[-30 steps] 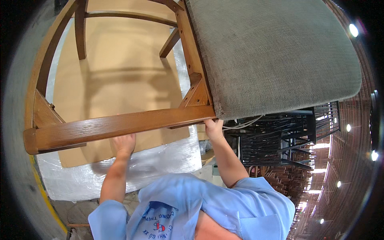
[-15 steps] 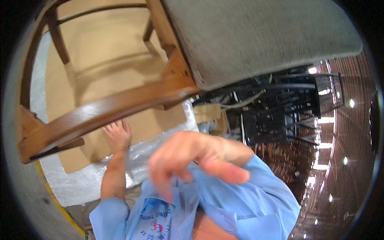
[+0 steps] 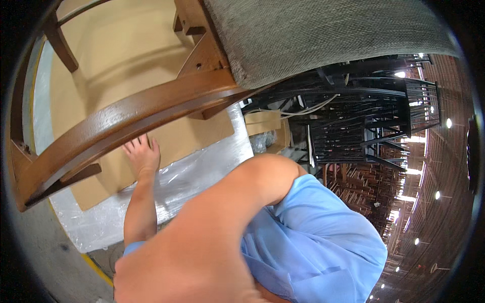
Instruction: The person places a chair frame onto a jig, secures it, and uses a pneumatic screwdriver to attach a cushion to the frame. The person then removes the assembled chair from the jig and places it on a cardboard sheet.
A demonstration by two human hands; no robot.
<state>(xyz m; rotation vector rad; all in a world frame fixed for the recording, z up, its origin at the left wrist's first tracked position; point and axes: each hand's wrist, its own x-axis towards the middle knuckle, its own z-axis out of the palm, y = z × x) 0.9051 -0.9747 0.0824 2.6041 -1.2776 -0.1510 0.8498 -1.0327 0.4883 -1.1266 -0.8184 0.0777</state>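
Observation:
My left hand (image 3: 143, 157) lies flat with its fingers spread on a brown cardboard sheet (image 3: 209, 139), touching it near the curved rail of a wooden chair. The chair's brown frame (image 3: 126, 113) stands over the sheet, tilted in the picture, and its grey-green woven seat (image 3: 328, 35) fills the upper right. Close to the camera, my right hand (image 3: 177, 275) is large and blurred at the lower edge, in front of my body. Its fingers run out of the picture, so what they do is hidden. My right forearm crosses over my blue shirt.
Shiny clear plastic wrap (image 3: 86, 230) covers the pale surface beneath the cardboard. Beyond it stands an open cardboard box (image 3: 262, 121) with crumpled plastic. Stacked black chairs (image 3: 348, 136) fill the right side. A yellow line (image 3: 98, 267) marks the grey floor at lower left.
My right hand has swung from the middle down to the lower left, nearer the camera. My left hand stays on the cardboard. The view has shifted slightly.

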